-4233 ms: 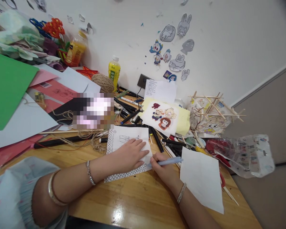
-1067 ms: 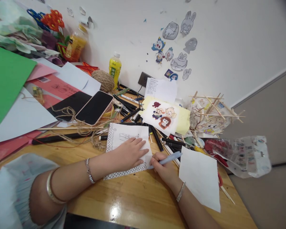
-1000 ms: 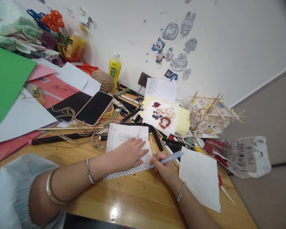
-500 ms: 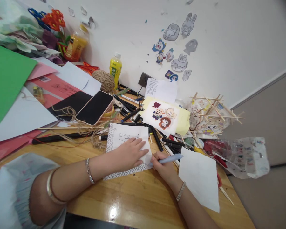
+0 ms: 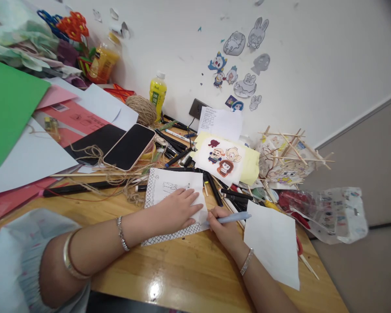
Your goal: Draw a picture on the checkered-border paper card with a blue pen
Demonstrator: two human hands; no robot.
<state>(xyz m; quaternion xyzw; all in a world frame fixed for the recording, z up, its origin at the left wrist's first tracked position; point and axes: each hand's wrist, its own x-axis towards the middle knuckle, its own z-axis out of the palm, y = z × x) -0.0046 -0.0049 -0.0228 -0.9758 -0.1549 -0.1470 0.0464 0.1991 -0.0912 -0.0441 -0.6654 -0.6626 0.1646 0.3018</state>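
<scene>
A small white drawing sheet (image 5: 169, 184) with a cross-hatched border lies on the wooden table (image 5: 189, 274). My left hand (image 5: 177, 211) rests flat on it, fingers stretched out, pressing it down. My right hand (image 5: 223, 228) is closed round a light blue pen (image 5: 233, 218), whose tip touches the sheet's lower right edge. Both wrists wear bracelets.
A blank white sheet (image 5: 273, 248) lies right of my right hand. Black markers (image 5: 215, 191), a coloured cartoon drawing (image 5: 221, 161), two dark phones (image 5: 130, 145), twine (image 5: 143, 111), a yellow bottle (image 5: 157, 93), stick frames (image 5: 289, 152) and coloured paper (image 5: 9, 108) crowd the back.
The phone screen that was lit earlier is now dark. The pen has tilted slightly in my right hand; the left hand has stayed flat on the sheet.
</scene>
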